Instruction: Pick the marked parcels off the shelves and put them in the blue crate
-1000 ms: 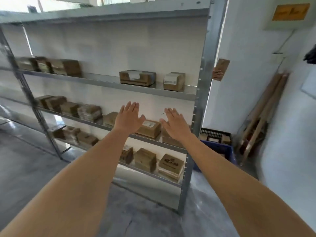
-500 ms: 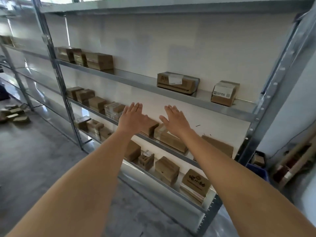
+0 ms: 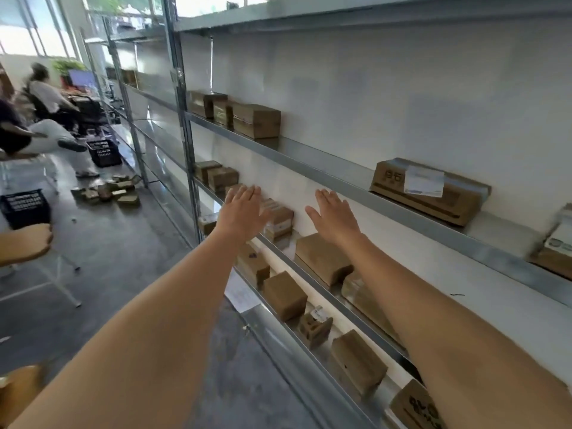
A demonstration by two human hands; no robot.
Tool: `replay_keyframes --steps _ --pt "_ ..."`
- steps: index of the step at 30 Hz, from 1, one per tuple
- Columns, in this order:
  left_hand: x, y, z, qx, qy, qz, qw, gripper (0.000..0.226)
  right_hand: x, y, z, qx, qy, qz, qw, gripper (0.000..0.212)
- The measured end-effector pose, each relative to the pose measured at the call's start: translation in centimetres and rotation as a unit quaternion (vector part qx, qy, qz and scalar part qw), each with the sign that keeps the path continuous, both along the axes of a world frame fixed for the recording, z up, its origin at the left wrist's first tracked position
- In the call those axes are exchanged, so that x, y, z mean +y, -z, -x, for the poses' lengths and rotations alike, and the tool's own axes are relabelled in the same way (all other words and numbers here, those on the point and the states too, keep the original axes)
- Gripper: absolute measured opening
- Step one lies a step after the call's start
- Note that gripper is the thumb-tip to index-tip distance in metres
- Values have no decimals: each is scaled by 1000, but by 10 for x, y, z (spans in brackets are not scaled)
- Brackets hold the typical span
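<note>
Brown parcels (image 3: 323,261) sit along the steel shelves (image 3: 309,159). Both arms stretch toward the middle shelf, left hand (image 3: 243,213) and right hand (image 3: 335,216) flat, fingers straight, holding nothing. Whether either touches a parcel, I cannot tell. Two dark baskets (image 3: 103,153) stand on the floor.

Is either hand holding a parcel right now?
No, the left hand and right hand are both stretched out flat with straight fingers, gripping nothing.
</note>
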State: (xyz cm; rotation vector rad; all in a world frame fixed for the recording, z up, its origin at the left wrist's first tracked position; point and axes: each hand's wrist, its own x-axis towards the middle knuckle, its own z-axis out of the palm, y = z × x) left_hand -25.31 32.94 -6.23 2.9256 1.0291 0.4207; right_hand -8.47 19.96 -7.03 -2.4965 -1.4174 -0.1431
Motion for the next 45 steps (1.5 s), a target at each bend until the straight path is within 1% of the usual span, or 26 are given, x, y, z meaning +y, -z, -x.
replay_keyframes --steps 4,9,16,20,22,27,34,39,42,45 --pt "62 -6 -5 -6 -10 -5 1000 66 58 -6 -10 1 -12 -21 1000 61" --pt "135 -11 -18 -7 -19 -19 1000 67 125 -12 -31 7 -4 -27 1000 62" --pt "225 -12 -56 -2 -27 -36 999 66 222 -12 -73 -28 -20 4 999 64" --pt "273 -12 -79 -26 -37 -24 999 63 278 -20 -100 -23 -26 -5 999 64" --pt "299 -12 -88 -28 -53 -32 998 63 307 -24 -111 -26 -35 -11 999 64" --pt "359 -18 -110 -53 -67 -34 996 64 357 -37 -132 -33 -43 -6 999 64" --pt "462 -17 -152 -60 -17 -46 997 67 420 -38 -164 -53 -9 -28 998 65" --pt "534 -29 -196 -84 58 -49 994 67 456 -43 -185 -103 69 -24 992 65" --pt "568 -35 -220 -94 107 -20 990 67 473 -43 -189 -80 125 -49 988 65" --pt "595 -35 -237 -103 134 25 985 67 481 -38 -185 -55 166 -57 983 65"
